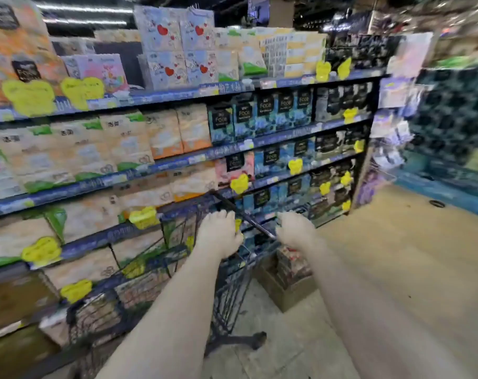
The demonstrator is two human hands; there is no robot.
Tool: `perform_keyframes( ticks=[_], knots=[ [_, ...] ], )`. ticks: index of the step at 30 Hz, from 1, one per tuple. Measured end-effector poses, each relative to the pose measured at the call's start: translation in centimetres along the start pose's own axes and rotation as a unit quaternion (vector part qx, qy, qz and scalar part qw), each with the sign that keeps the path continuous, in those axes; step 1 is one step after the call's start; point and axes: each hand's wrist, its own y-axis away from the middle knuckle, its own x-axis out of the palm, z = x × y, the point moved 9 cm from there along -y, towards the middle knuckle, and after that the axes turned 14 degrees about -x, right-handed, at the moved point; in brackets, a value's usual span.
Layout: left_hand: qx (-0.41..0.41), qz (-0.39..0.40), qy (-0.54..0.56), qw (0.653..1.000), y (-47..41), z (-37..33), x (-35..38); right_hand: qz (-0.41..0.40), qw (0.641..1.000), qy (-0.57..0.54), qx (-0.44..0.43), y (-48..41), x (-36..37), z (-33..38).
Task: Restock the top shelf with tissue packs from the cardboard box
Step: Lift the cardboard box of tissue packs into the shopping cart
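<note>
Dark metal wire cart point(139, 283); brown matt cardboard box point(284, 291); glossy plastic-wrapped packs point(177, 50); smooth floor point(396, 242).

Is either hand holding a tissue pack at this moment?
No. Both the left hand and the right hand grip the cart handle, with no tissue pack in either.

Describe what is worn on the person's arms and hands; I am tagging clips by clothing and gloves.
Nothing is worn that shows. The left hand and right hand are bare, with no gloves, and no ring can be made out, though the picture is blurred. Both forearms are uncovered from the wrists to the bottom edge of the head view: no sleeve, cuff, watch or band appears. Any sleeve further up is out of view.
</note>
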Motion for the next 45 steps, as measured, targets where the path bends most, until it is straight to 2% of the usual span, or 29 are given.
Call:
perform_keyframes(
  ticks=[5, 11, 17, 26, 33, 37, 41, 45],
  knots=[
    [0.037, 0.058, 0.031, 0.997, -2.9, -11.4, 4.5, 0.008, 0.998, 0.02, 0.055, 2.3, 1.7, -11.5],
    [0.064, 0.11, 0.039, 0.991, -7.9, -24.6, 9.2, 0.059, 0.992, -0.01, 0.112, 3.3, 3.7, -25.6],
    [0.031, 0.175, 0.03, 0.984, -11.3, -31.8, 14.8, 0.089, 0.99, -0.019, 0.111, 1.7, 5.5, -35.5],
    [-0.089, 0.259, 0.056, 0.96, -16.5, -34.3, 23.9, 0.157, 0.982, -0.055, 0.087, -4.5, 11.1, -43.6],
    [-0.157, 0.295, 0.064, 0.94, -25.2, -34.0, 32.5, 0.178, 0.978, -0.079, 0.072, -16.0, 15.0, -48.8],
    [-0.208, 0.319, 0.11, 0.918, -31.3, -33.5, 36.0, 0.216, 0.972, -0.071, 0.058, -23.5, 16.9, -50.9],
    [-0.255, 0.329, 0.109, 0.902, -35.3, -31.9, 38.8, 0.267, 0.962, -0.048, 0.046, -29.5, 19.1, -52.8],
    [-0.315, 0.37, 0.111, 0.867, -37.3, -30.3, 43.2, 0.307, 0.95, -0.047, 0.039, -35.0, 22.8, -55.3]
  ],
)
